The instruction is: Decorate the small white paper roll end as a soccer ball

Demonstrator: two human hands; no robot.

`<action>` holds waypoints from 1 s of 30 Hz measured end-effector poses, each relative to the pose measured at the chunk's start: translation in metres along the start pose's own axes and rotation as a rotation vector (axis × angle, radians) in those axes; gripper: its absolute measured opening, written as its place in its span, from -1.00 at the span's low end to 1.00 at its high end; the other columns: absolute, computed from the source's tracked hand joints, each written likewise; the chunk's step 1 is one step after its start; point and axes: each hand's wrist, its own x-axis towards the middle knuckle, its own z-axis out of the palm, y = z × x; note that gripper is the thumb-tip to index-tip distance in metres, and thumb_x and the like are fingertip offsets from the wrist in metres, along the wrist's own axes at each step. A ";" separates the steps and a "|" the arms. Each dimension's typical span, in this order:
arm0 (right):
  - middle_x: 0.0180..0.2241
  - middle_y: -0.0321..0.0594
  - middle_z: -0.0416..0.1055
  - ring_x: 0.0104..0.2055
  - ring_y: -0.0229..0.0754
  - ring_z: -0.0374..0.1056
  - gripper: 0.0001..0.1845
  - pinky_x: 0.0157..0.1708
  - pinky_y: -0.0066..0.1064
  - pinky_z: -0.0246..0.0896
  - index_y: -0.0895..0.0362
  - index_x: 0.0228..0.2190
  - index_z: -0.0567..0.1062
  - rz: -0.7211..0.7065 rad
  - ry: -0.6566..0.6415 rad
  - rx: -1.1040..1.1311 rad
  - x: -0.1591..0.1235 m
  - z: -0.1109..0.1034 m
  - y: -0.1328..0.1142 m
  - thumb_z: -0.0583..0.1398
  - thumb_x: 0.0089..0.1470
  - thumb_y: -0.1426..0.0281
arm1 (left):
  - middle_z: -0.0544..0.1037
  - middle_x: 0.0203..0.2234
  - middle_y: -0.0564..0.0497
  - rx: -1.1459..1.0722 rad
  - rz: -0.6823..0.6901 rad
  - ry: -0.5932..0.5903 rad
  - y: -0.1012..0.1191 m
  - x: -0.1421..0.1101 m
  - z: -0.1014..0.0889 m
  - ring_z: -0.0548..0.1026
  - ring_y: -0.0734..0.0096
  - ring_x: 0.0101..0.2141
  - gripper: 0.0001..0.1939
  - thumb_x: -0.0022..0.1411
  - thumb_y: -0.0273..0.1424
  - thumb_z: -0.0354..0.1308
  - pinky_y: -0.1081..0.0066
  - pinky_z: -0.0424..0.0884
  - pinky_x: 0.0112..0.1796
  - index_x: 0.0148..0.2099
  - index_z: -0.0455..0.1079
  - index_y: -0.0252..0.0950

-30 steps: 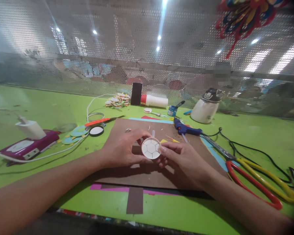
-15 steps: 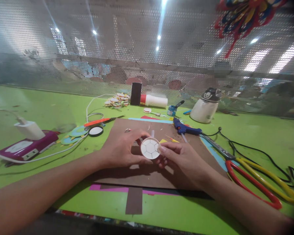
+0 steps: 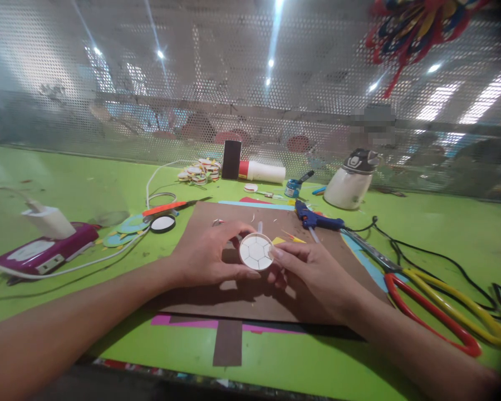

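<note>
Between my two hands is a small round white disc (image 3: 255, 253) with dark lines drawn in a football pattern, its face tilted toward me. My left hand (image 3: 211, 253) grips its left side, thumb at the lower edge and fingers curled around behind. On the right edge, my right hand (image 3: 303, 264) pinches it with the thumb on the face and the fingers underneath. Below both hands lies a brown foam sheet (image 3: 217, 298). Small yellow scraps (image 3: 278, 240) and a glue stick piece (image 3: 260, 226) rest on the sheet just beyond the disc.
A blue glue gun (image 3: 321, 221) and scissors (image 3: 434, 317) with red and yellow handles lie at right. An orange cutter (image 3: 163, 208), black-rimmed lid (image 3: 162, 224) and purple power strip (image 3: 45, 248) are at left. A jug (image 3: 350, 181), phone (image 3: 232, 160) and white cup (image 3: 269, 172) stand behind.
Almost nothing differs. Both hands keep hold of the disc in the same place, and the view has shifted only very slightly.
</note>
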 end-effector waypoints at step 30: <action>-0.50 -0.25 0.48 -0.46 -0.30 0.28 -0.55 -0.35 -0.35 0.21 0.13 -0.46 0.54 -0.005 -0.010 0.026 -0.002 0.000 0.003 0.29 0.13 -0.02 | 0.60 -0.09 -0.05 0.022 0.020 -0.002 0.001 0.000 -0.001 0.55 0.22 -0.13 -0.44 0.20 -0.06 0.34 0.24 0.45 -0.09 0.12 0.34 -0.24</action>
